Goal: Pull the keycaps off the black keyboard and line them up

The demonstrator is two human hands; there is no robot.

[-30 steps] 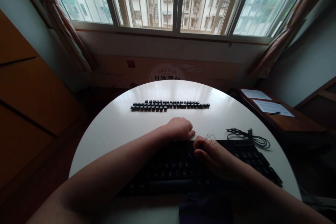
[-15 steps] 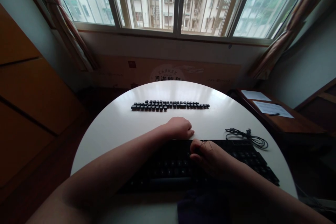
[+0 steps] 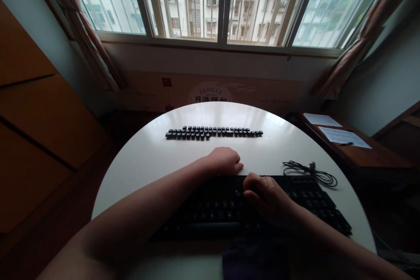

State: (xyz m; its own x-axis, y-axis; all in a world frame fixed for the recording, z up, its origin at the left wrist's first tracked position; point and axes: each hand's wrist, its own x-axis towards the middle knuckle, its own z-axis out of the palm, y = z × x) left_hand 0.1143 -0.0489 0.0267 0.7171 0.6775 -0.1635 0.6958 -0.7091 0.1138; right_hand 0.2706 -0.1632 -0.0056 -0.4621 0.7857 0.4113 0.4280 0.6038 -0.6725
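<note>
A black keyboard (image 3: 213,225) lies across the near part of the round white table, some of it hidden under my forearms. My left hand (image 3: 226,160) rests just past its back edge, fingers curled; whatever they may hold is out of sight. Over the keyboard's upper middle, my right hand (image 3: 262,190) is closed, thumb and forefinger together; anything inside the grip is too dark to make out. Farther back on the table, several loose black keycaps (image 3: 213,132) form uneven rows.
A coiled black cable (image 3: 310,171) lies on the white table (image 3: 131,162) at the right. Dark purple cloth (image 3: 254,260) shows at the near edge. A brown side table (image 3: 377,153) holds paper sheets (image 3: 344,137) and a pen. A window stands behind.
My right hand has shifted slightly right over the keyboard, uncovering a small spot to its left. My left hand stays in place, and the view has tilted slightly.
</note>
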